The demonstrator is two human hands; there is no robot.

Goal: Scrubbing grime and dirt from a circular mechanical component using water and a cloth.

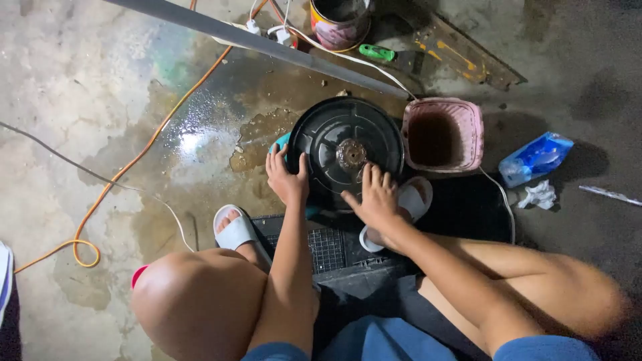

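Your left hand [286, 179] gripped the black round fan housing's [321, 137] rim; your right hand [376, 199] rested spread-fingered on its face, beside the pink basket [476, 130].

We grip the black round housing [344, 154] on the wet floor [100, 100], left hand [286, 179] on its rim, right hand [376, 199] spread on its face, beside a pink basket [476, 127].
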